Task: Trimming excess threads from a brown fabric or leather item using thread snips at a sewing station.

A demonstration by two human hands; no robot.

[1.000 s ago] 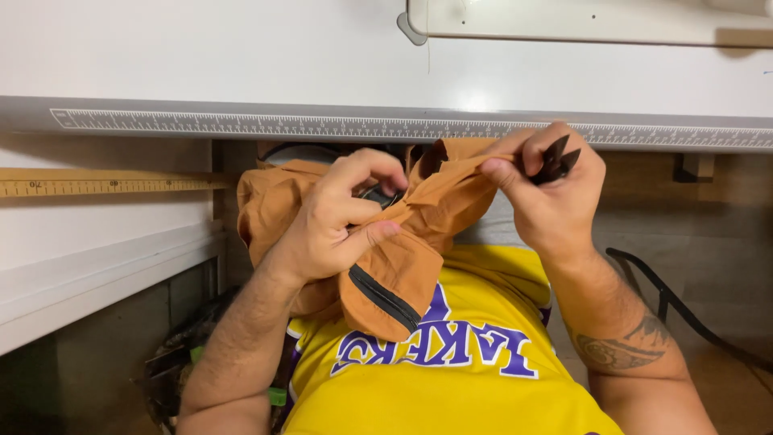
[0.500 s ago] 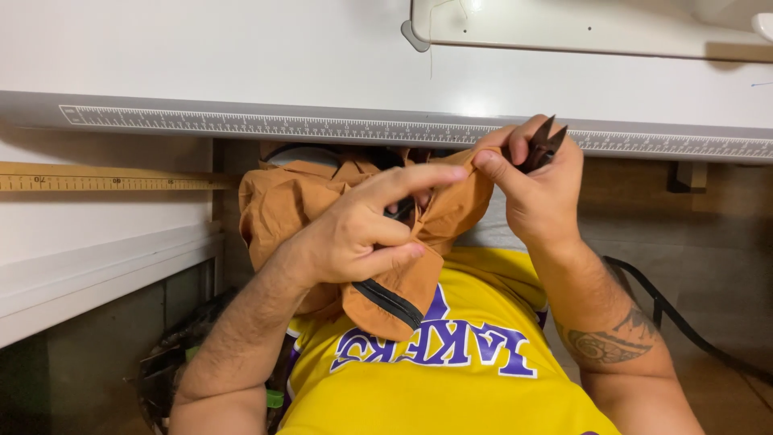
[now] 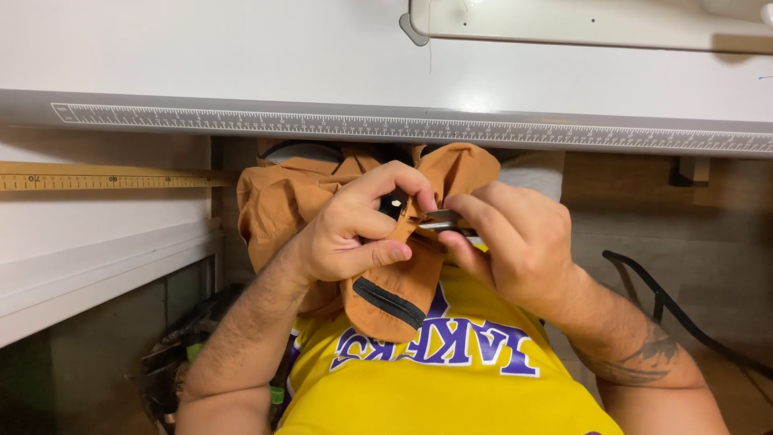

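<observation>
Left hand [image 3: 350, 234] is pinched on a fold of the tan-orange fabric piece [image 3: 278, 201], thumb [image 3: 378, 252] pressed across the front, fingers curled over the top edge. Right hand [image 3: 515, 238] is closed round a small metal snipper [image 3: 443, 221], its silver blades poking out leftward and meeting the fabric right beside the left fingertips; can't tell if the blades are together or apart, hand hides most of them. Both hands are close together, almost touching, held up in front of the chest. The fabric hangs bunched between the hands and the table edge, with a flap dropping down onto the yellow shirt [image 3: 451, 387]; a black zipper [image 3: 388, 302] runs diagonally across that flap. Above, the white sewing table [image 3: 241, 56] has a printed ruler strip [image 3: 403, 129] along its front edge, and the base of a white sewing machine [image 3: 580, 20] sits at top right. A yellow wooden measuring stick [image 3: 97, 177] lies to the left below the table. A black cable [image 3: 668, 310] runs down at right, behind the right forearm.
</observation>
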